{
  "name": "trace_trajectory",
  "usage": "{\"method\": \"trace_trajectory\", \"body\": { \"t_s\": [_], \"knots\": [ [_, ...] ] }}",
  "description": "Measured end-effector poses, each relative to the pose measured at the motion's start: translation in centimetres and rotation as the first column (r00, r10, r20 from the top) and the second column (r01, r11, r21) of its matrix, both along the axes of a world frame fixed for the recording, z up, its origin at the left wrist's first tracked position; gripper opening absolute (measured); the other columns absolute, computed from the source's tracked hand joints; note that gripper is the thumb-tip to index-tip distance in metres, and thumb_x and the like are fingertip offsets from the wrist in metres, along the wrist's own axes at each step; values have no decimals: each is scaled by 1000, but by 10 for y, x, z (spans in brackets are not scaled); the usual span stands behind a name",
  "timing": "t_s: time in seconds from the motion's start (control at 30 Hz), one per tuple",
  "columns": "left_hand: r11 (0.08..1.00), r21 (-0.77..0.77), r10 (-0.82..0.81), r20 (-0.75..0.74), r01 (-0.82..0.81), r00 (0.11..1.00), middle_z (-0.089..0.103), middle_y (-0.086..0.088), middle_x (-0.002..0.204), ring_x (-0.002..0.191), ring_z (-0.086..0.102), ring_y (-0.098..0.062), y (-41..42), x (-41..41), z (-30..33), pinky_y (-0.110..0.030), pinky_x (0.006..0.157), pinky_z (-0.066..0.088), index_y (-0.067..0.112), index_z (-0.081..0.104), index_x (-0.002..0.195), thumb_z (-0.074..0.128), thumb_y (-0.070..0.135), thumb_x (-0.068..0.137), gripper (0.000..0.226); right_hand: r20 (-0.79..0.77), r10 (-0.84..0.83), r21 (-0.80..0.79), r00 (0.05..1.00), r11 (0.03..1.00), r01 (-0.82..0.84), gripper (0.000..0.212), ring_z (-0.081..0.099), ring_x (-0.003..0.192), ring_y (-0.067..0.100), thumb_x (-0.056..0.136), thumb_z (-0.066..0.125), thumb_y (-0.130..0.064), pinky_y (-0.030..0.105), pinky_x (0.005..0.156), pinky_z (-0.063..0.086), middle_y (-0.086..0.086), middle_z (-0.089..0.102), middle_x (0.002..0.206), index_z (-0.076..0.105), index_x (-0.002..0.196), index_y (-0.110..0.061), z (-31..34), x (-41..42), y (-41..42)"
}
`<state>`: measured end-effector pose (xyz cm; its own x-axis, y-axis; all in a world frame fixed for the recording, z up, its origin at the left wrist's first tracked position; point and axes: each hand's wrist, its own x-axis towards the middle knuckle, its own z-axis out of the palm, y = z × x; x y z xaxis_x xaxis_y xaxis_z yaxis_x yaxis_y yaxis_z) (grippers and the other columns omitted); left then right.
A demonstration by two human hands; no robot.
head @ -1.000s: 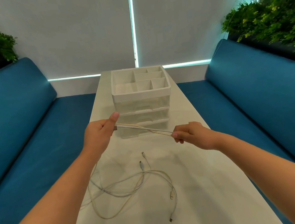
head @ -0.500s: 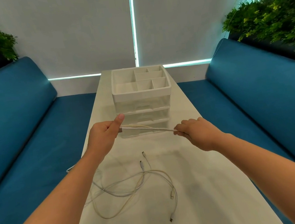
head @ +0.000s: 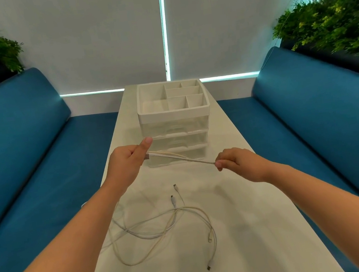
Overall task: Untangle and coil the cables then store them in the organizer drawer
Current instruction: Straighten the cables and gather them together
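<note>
1. Head view: a long white table (head: pixel 245 230) runs away from the person, with a blue sofa seat on each side.
2. The left hand (head: pixel 125 164) is up above the middle of the table. Its fingers are curled around one end of a white cable (head: pixel 177 157), and the thumb sticks up. A plug end of the cable shows just beside the thumb.
3. The right hand (head: pixel 235 162) is to the right and a bit lower. Its fingers pinch the other part of the same cable.
4. The cable is pulled in a straight line between the two hands. It looks doubled, with more than one strand side by side.
5. The loose cables (head: pixel 163 228) lie in a messy loop on the table, nearer the person and toward the left edge. They cross over each other. Some small plug ends point toward the far end, and two more lie at the right of the loop.
6. The organizer (head: pixel 174 122) stands at the far end of the table, in the middle. It is white on top with open little boxes, and see-through drawers are stacked under them. The drawers are pushed in.
7. Green plants (head: pixel 330 20) sit behind the sofas on both sides.
</note>
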<state>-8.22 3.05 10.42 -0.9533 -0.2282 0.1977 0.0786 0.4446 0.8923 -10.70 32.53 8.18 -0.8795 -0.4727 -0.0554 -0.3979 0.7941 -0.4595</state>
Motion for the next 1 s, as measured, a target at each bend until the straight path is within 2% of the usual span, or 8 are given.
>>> {"method": "trace_trajectory", "body": {
  "t_s": [0.13, 0.3, 0.5, 0.63, 0.7, 0.77, 0.87, 1.0],
  "knots": [
    [993, -89, -76, -13, 75, 997, 45, 5, 45, 44, 54, 5, 0, 3, -3, -27, 57, 37, 6, 41, 50, 55, 48, 92, 61, -101, -56, 58, 993, 996, 62, 26, 56, 88, 17, 101, 38, -42, 34, 79, 48, -8, 60, 97, 60, 100, -27, 8, 0, -1],
    [982, -161, -102, 0, 100, 995, 50, 18, 38, 69, 65, -20, -5, 0, -13, -37, 66, 43, 20, 48, 36, 52, 55, 92, 65, -249, -149, 205, 957, 958, 202, 27, 49, 59, 13, 102, 24, -49, 27, 53, 38, -9, 51, 69, 39, 98, -26, 6, 1, -6],
    [983, -150, -108, -16, 104, 994, 44, 13, 35, 79, 71, -20, -3, -2, -15, -35, 67, 43, 21, 37, 35, 53, 56, 91, 67, -92, -146, 239, 985, 957, 164, 35, 49, 64, 19, 102, 21, -48, 31, 57, 39, -1, 54, 73, 42, 95, -21, -10, 3, -5],
    [981, -163, -105, -2, 104, 994, 48, 14, 37, 79, 71, -23, -2, -4, -13, -37, 65, 44, 20, 41, 38, 51, 58, 91, 67, 44, -146, 124, 988, 982, 139, 36, 60, 87, 25, 102, 28, -46, 41, 82, 50, 0, 63, 92, 55, 98, -23, -16, -1, -1],
    [977, -180, -116, 15, 117, 993, 52, 17, 39, 79, 71, -21, 1, -5, -8, -38, 64, 44, 16, 40, 44, 48, 59, 92, 65, 182, -145, 89, 972, 987, 131, 33, 59, 106, 24, 102, 36, -41, 38, 95, 46, 0, 64, 112, 60, 114, -21, -17, -4, 0],
    [967, -215, -134, 32, 137, 991, 52, 15, 38, 78, 70, -12, 5, -6, -1, -44, 68, 50, 10, 38, 51, 45, 62, 92, 66, 276, -171, 64, 946, 985, 160, 39, 52, 122, 21, 99, 47, -37, 32, 103, 40, -2, 55, 132, 51, 136, -22, -11, -3, -2],
    [943, -289, -157, 46, 164, 987, 60, 5, 48, 71, 67, -3, 16, -6, 9, -46, 75, 53, 2, 47, 57, 38, 67, 91, 74, 253, -138, -117, 958, 978, 172, 58, 47, 128, 17, 93, 61, -32, 30, 105, 37, -3, 52, 138, 38, 146, -23, 14, 0, -20],
    [898, -380, -217, 53, 220, 975, 57, 3, 56, 56, 53, -15, 38, -8, 18, -38, 67, 48, 8, 59, 59, 27, 62, 97, 74, 198, 31, -419, 980, 906, 56, 53, 56, 114, 8, 91, 63, -25, 21, 94, 45, -5, 60, 124, 41, 139, -23, 62, 13, -69]
  ]
}}
